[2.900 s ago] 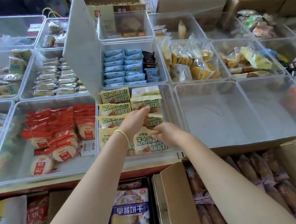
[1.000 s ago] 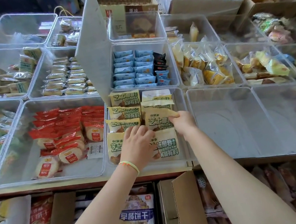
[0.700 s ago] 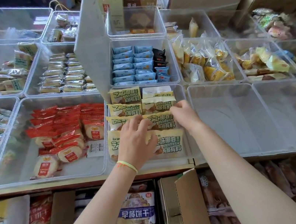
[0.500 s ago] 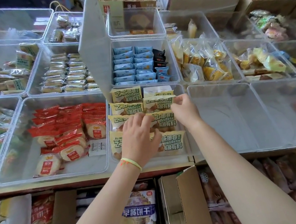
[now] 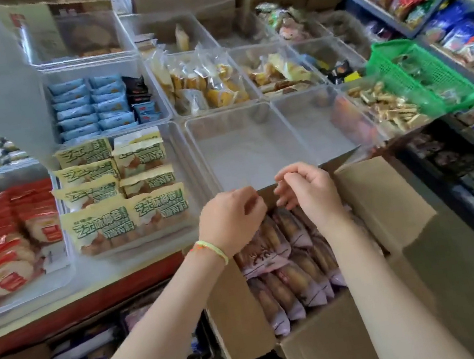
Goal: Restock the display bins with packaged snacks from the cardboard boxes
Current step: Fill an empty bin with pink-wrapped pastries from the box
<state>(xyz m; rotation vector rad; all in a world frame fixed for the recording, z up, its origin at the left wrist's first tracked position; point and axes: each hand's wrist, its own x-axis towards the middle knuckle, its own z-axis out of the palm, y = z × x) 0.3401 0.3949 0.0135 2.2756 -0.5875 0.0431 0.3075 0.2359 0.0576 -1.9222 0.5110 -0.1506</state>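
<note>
An open brown cardboard box (image 5: 322, 336) holds rows of pink-wrapped brown snack packs (image 5: 288, 276). Above it the left hand (image 5: 231, 220) and right hand (image 5: 308, 189) hover with fingers loosely curled, holding nothing. Beyond them an empty clear plastic bin (image 5: 243, 147) sits beside a clear plastic bin of yellow-and-green snack packs (image 5: 120, 185).

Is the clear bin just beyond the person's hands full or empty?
Empty: the clear bin shows only its bare grey floor, unlike the packed yellow-packet bin beside it.

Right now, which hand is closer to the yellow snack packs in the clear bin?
Left. The left hand hangs just right of the yellow snack packs, by their bin's front corner. The right hand is farther right, over the open cardboard box.
</note>
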